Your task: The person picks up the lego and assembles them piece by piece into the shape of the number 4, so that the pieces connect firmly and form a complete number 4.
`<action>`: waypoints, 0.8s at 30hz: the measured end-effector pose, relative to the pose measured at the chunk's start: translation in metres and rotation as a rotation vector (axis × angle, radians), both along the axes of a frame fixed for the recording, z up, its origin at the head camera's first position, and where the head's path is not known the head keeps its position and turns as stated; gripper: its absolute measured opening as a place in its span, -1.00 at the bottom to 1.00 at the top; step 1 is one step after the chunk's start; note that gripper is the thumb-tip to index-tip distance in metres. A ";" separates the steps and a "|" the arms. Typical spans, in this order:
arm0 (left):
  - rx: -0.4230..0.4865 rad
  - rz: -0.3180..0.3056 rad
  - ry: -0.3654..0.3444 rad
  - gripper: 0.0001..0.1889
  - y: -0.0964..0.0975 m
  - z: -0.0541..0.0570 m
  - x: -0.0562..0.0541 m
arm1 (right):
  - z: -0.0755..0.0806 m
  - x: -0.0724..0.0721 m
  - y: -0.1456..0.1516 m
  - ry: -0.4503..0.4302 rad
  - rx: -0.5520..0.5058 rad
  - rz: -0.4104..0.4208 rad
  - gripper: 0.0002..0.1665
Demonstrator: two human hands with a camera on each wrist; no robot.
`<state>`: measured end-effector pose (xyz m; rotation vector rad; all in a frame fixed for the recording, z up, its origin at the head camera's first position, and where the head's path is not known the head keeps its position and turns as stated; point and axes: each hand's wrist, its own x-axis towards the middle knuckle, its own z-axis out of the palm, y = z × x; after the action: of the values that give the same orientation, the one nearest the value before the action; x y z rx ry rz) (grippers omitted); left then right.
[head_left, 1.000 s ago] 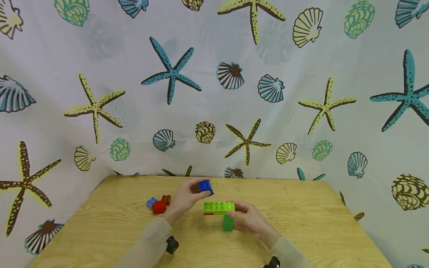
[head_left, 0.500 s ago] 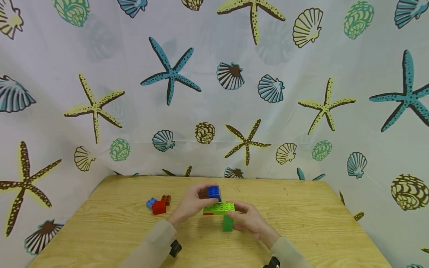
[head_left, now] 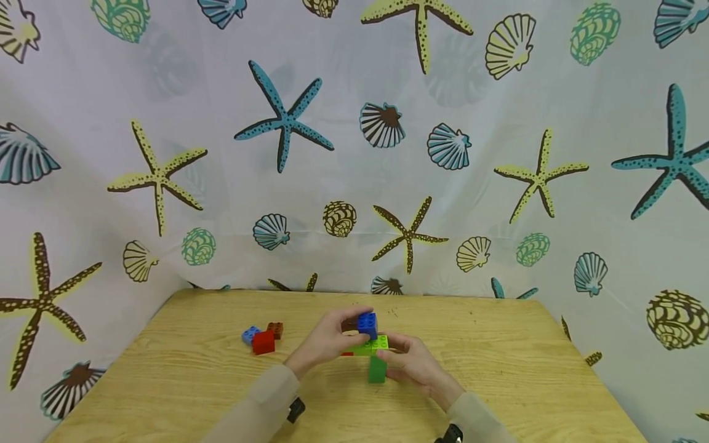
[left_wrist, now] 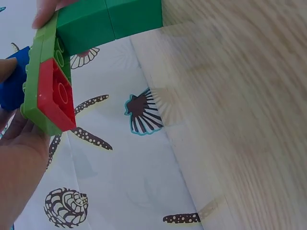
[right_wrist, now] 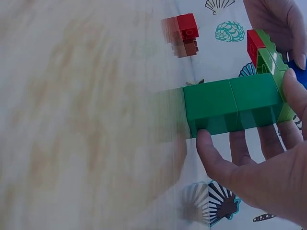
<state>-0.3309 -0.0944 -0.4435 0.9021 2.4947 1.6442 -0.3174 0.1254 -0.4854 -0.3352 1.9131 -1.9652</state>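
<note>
My left hand (head_left: pixel 324 341) pinches a dark blue toy building brick (head_left: pixel 367 326) between thumb and fingers. That brick is right at the studs of a lime green top layer (head_left: pixel 380 342). Two green bricks (right_wrist: pixel 232 105) stacked as a column carry the right end of this layer, and the column stands on the table. Under the layer's left, overhanging end sits a red brick (left_wrist: pixel 56 96). My right hand (head_left: pixel 415 366) grips the column and the lime layer from the right, its thumb on the near side. The left hand hides part of the layer in the head view.
Left of the hands, a loose red brick (head_left: pixel 263 343), a light blue brick (head_left: pixel 250 335) and a brown brick (head_left: pixel 275 330) lie close together on the wooden table (head_left: pixel 498 357). A curtain (head_left: pixel 343 172) with shells and starfish hangs behind the table's far edge.
The left hand has carried the blue brick to the right and down, from left of the structure to over the lime layer. My right hand keeps its grip in place.
</note>
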 end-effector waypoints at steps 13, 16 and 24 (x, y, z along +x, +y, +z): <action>-0.007 -0.023 0.028 -0.49 0.010 -0.001 0.001 | 0.000 -0.001 0.001 0.032 0.031 0.007 -0.29; -0.041 -0.013 0.026 -0.49 0.012 -0.001 0.001 | 0.000 -0.001 0.001 0.037 0.041 0.010 -0.31; -0.095 -0.032 0.041 -0.50 0.013 -0.002 -0.001 | -0.001 -0.002 0.002 0.045 0.042 0.006 -0.33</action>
<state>-0.3318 -0.0813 -0.4452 0.9699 2.5459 1.4991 -0.3196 0.1273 -0.4866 -0.3755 1.9761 -1.9259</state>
